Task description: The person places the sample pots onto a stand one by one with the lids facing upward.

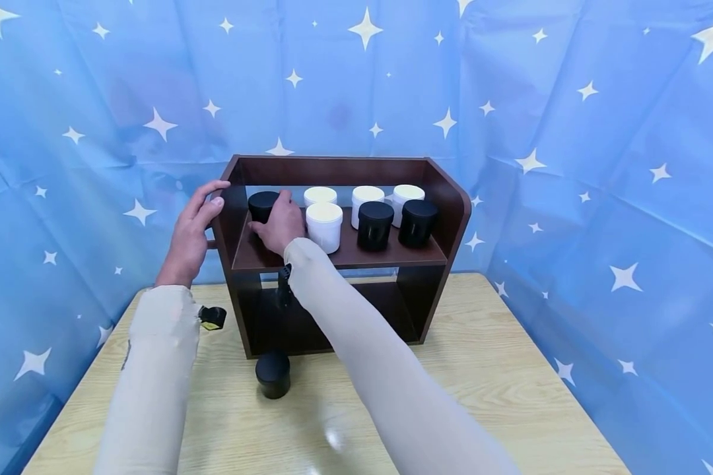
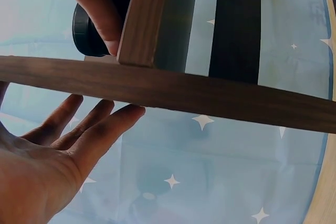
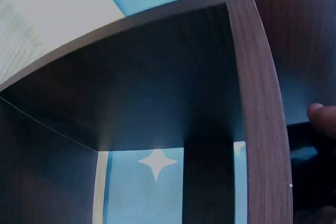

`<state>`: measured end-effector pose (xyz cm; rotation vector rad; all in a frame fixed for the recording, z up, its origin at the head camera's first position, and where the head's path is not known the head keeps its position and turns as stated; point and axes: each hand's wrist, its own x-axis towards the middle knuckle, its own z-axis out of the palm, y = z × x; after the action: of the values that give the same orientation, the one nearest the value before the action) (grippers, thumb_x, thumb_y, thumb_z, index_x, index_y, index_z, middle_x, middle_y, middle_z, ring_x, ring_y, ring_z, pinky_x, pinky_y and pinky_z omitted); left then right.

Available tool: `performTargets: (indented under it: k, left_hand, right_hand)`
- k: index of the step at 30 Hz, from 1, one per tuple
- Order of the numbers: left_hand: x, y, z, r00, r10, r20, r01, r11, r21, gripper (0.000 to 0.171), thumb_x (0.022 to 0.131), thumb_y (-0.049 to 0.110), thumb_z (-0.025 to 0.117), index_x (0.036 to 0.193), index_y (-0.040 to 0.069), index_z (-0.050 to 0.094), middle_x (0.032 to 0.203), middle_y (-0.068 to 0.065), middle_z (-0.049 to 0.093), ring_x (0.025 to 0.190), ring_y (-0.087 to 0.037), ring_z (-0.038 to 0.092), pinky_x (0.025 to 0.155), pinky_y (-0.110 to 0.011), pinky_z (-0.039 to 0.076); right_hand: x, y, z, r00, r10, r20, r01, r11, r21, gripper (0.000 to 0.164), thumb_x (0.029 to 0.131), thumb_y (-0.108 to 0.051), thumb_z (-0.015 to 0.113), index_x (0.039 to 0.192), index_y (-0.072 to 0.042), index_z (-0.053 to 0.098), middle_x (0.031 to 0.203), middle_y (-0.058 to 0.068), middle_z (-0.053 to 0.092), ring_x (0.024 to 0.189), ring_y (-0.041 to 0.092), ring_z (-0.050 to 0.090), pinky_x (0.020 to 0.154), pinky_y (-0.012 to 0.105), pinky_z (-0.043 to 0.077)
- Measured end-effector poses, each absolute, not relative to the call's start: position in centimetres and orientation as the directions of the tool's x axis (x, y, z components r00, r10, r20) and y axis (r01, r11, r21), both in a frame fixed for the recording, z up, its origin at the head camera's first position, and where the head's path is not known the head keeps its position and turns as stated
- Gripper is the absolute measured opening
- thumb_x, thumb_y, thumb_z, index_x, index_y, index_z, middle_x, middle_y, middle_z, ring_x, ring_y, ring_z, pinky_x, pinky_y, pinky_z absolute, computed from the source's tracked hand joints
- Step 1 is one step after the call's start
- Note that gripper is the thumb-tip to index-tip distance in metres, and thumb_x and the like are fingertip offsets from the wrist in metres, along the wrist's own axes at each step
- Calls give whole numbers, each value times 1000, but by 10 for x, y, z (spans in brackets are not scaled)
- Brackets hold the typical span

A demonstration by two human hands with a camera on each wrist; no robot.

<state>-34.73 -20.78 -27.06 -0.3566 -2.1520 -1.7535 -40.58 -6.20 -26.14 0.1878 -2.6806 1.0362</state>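
Observation:
A dark brown two-tier shelf [image 1: 339, 264] stands on the table. At the left end of its upper tier, my right hand [image 1: 282, 223] grips a black lidded jar [image 1: 263, 203], thumb towards the left side. The left wrist view shows that black jar [image 2: 86, 32] partly behind the right hand's thumb. In the right wrist view only the thumb [image 3: 323, 119] and a dark part of the jar appear. My left hand [image 1: 189, 241] rests its extended fingers against the outer face of the shelf's left side panel [image 2: 173, 90].
Right of the hand on the upper tier stand several white jars [image 1: 324, 227] and two black jars [image 1: 375, 225]. Another black jar [image 1: 272, 374] stands on the wooden table [image 1: 487, 396] before the shelf's lower left corner. A blue star-patterned curtain [image 1: 546, 218] hangs around the table.

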Motion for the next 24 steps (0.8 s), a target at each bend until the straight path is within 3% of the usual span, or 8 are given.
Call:
performTargets:
  k: [10,14,18,24]
  left_hand:
    - [-345,-210,-274,-911,-23,412,398,211,893,49,105,52,35,150,35,41,162,0,32,127,-28,46,102,-70,41]
    - [-343,-212,-279,-918,-29,395,380,210,901,48,105,51,34,150,35,40,162,-1,31,128,-29,46,103,-72,39]
    - [-344,-211,-279,-920,-24,392,378,210,901,48,105,51,34,150,36,41,164,1,29,130,-30,45,103,-73,39]
    - [-347,-208,-272,-908,-25,418,404,218,889,48,105,52,35,149,35,42,164,3,29,130,-31,45,102,-73,40]
  right_hand:
    - [-409,-67,-263,-963,-15,270,-187,757,-626,77,87,-40,77,144,-13,33,137,11,59,117,23,64,104,37,53]
    - [-406,-69,-270,-958,-33,285,-214,743,-634,84,86,-42,77,148,-12,28,139,12,56,119,23,63,105,37,52]
    - [-404,-68,-273,-934,-45,355,-280,708,-648,95,84,-42,79,152,-13,20,143,12,51,123,24,61,108,36,50]
    - [-401,-65,-266,-879,-37,475,-346,734,-585,99,83,-47,79,155,-12,19,150,11,42,131,22,53,114,34,45]
